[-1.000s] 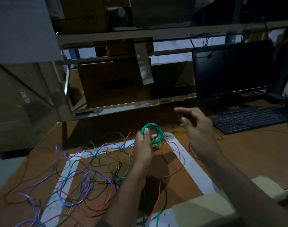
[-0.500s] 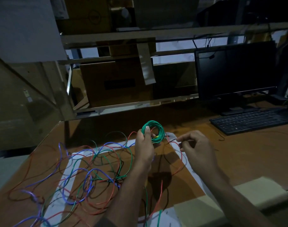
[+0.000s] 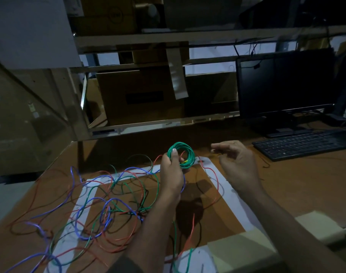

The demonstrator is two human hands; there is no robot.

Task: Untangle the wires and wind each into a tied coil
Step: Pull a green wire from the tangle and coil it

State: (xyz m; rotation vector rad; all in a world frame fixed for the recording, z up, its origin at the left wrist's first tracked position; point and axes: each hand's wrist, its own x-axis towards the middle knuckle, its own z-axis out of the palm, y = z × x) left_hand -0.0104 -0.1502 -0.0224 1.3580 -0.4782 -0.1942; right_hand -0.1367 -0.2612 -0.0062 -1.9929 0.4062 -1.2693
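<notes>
one green coil [image 3: 183, 155], one tangle [image 3: 101, 203] of loose wires in four colours, strands too knotted to count, two hands, one monitor [image 3: 286, 83], one keyboard [image 3: 304, 143].

Left hand [image 3: 171, 172] pinches green coil [image 3: 181, 154] above tangled wires [image 3: 101, 205]

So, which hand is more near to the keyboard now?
The right hand. It hovers open just left of the keyboard, not touching it. The left hand is farther left, holding the green coil above the desk.
</notes>
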